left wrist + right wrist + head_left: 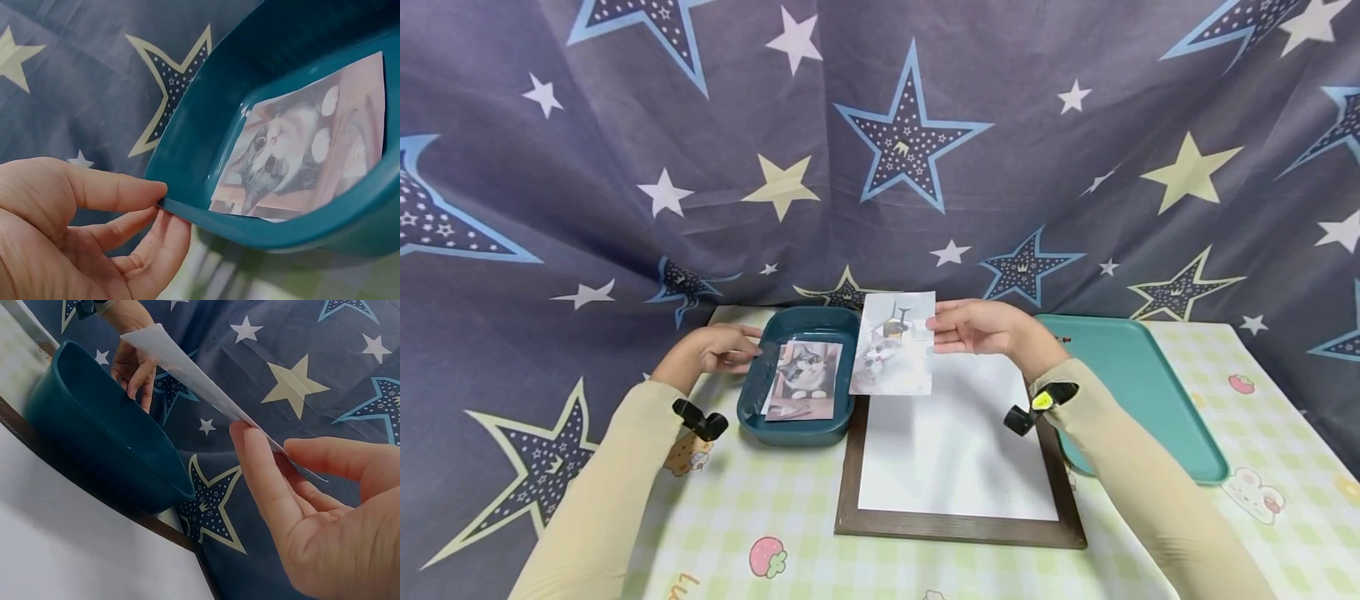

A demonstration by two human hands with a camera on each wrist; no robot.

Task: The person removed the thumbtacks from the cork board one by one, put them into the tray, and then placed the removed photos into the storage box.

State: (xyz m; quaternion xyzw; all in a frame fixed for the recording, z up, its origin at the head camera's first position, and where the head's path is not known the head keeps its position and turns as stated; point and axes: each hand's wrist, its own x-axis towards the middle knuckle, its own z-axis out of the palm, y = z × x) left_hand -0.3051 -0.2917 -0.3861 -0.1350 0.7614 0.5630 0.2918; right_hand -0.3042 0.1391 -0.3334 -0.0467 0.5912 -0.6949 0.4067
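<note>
In the head view my right hand (976, 327) pinches a cat photo card (891, 346) by its right edge, above the framed whiteboard and just right of the basin. Its thumb and fingers (265, 469) press the card's two faces in the right wrist view. My left hand (727, 348) holds the left rim of a dark teal basin (187, 156), thumb above and fingers below the edge. Inside the basin lies another cat photo card (287, 150), showing a grey and white cat, with a white edge of something beneath it.
A brown-framed whiteboard (958, 467) lies on the checked tablecloth (730, 517), right of the basin. Farther right is a turquoise tray (1150, 400), with a small reddish item near its far left corner, partly behind my right arm. A star-patterned curtain (880, 233) hangs behind the table.
</note>
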